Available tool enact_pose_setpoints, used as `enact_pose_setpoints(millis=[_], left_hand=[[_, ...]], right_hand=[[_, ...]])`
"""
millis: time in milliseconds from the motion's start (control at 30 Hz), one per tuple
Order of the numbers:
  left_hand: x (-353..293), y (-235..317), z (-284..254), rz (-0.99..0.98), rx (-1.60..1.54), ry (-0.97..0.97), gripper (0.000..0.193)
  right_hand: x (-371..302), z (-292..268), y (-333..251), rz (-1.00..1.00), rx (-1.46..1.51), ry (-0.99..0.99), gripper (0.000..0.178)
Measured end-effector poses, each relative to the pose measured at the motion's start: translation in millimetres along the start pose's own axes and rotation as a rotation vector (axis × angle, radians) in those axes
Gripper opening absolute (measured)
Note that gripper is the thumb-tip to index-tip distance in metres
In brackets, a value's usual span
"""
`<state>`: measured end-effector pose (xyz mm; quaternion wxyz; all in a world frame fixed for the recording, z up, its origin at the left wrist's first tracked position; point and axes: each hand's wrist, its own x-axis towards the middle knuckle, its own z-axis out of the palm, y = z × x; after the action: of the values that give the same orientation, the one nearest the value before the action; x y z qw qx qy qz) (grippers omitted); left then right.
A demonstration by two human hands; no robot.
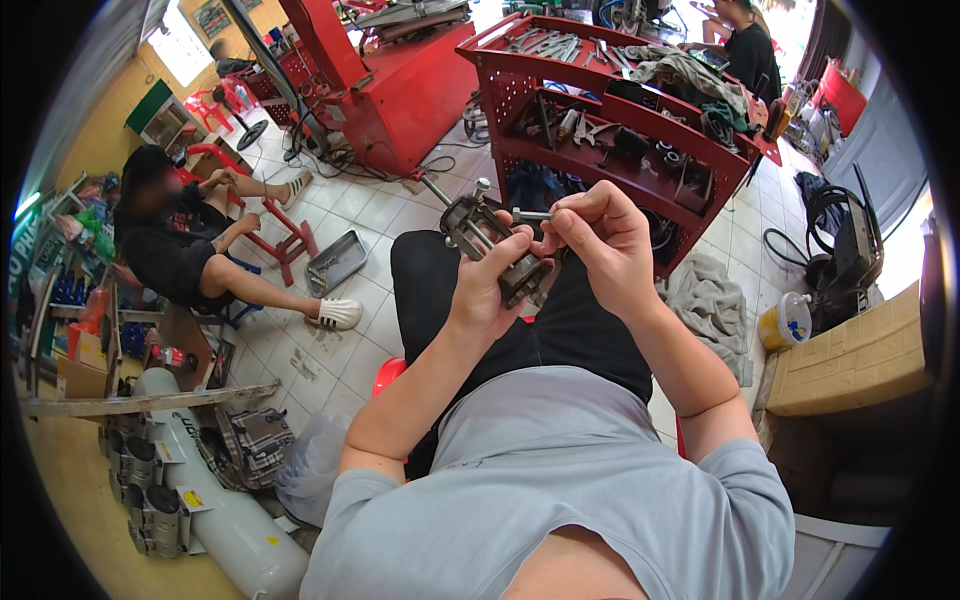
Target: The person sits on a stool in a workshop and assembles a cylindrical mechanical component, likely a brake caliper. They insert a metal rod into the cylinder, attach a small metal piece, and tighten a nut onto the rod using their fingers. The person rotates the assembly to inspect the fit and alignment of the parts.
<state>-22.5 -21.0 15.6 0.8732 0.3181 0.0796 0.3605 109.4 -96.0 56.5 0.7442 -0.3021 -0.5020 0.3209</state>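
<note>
Beyond your grip, the tiled floor (385,215) carries a metal tray (336,262); right of your grip lie a grey rag (712,300) and a yellow tub (787,320).

A repair workshop, open to the street. A red perforated-metal tool trolley (620,120) at upper centre holds wrenches, rags and loose parts on its shelves, with a red machine stand (400,90) to its left on the white tiled floor (350,210). A grey metal tray (336,262) lies on the tiles at centre left. A pale gas cylinder (215,500) rests at lower left beside a finned engine part (245,445), and coiled black hoses (835,215) hang at right.
</note>
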Motion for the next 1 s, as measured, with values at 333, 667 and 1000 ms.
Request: enact_pose_setpoints(millis=[333,667,1000], left_hand=[[2,-6,-2,0.011,0.022,-0.035,0.02],[-1,-3,4,0.074,-0.02,0.029,0.024],[-3,7,10,0.136,0.061,0.096,0.02]], right_hand=[[-5,1,-4,-0.034,-0.097,-0.063,0.007],[-4,1,-4,-0.089,-0.37,-0.134,0.009],[8,-15,2,0.093,-0.249,-0.066,0.01]])
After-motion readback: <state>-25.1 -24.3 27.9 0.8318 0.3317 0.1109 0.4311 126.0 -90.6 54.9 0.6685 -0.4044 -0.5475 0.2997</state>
